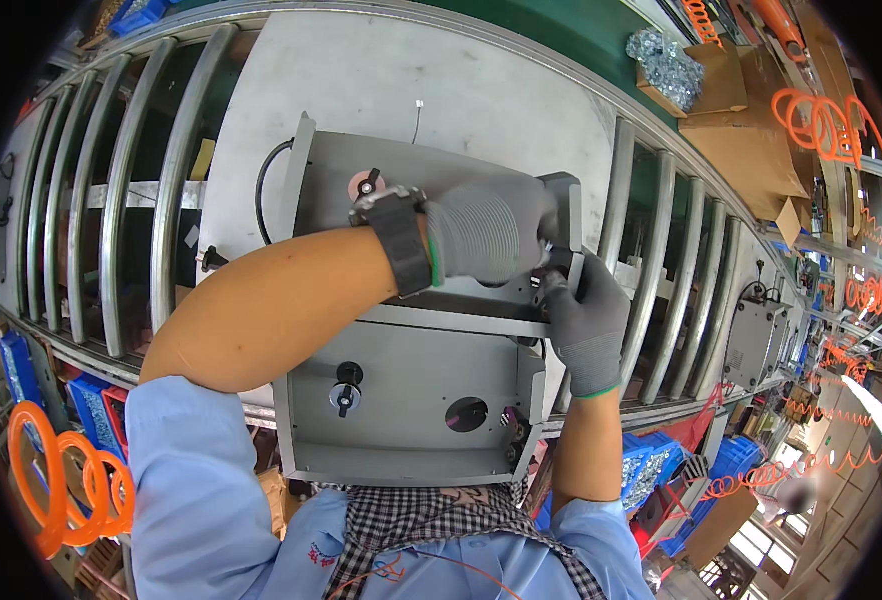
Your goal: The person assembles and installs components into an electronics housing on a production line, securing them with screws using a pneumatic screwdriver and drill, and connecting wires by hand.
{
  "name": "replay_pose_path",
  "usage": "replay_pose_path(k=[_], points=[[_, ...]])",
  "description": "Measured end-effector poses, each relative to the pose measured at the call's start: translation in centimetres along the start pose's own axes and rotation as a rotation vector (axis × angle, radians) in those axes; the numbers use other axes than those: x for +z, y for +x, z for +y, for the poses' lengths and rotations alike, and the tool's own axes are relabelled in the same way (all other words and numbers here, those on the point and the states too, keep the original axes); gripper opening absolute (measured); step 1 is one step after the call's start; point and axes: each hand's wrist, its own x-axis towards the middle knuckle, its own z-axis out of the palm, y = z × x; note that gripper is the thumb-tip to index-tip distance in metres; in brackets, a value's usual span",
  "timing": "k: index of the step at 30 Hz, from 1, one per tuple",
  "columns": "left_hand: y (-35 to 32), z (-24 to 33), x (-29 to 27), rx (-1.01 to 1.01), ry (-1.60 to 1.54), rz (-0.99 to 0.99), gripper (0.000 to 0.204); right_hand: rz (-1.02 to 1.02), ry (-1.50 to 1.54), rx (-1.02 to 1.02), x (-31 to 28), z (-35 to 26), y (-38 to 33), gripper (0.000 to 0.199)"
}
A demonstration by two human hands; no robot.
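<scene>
The 2 sheet-metal housings (411, 385) are plain grey. The left-hand glove (501, 225) and the right-hand glove (593, 310) are also grey, and each has a green hem (598, 393). The wristwatch strap (406, 255) is black. The shirt (201, 470) is light blue, and the apron (421, 520) has a black-and-white check. The coiled hoses (58, 490) are bright orange, the parts bins (736, 455) blue, the work board (321, 60) whitish.

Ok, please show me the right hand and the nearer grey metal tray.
Right hand (591, 314): head view, its gloved back.
Nearer grey metal tray (406, 402): head view, its bare inner panel.
</scene>
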Motion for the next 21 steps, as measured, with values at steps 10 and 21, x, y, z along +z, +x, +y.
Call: replay_pose_path(k=[10, 21], points=[[0.0, 0.2, 3.4, -0.155, 0.405, -0.545, 0.032, 0.012, 0.051, 0.003, -0.3, -0.2, 1.2, 0.023], [1.1, -0.3, 4.9, -0.369, 0.230, -0.460, 0.026, -0.053, 0.083, 0.003, -0.2, 1.3, 2.4, 0.019]])
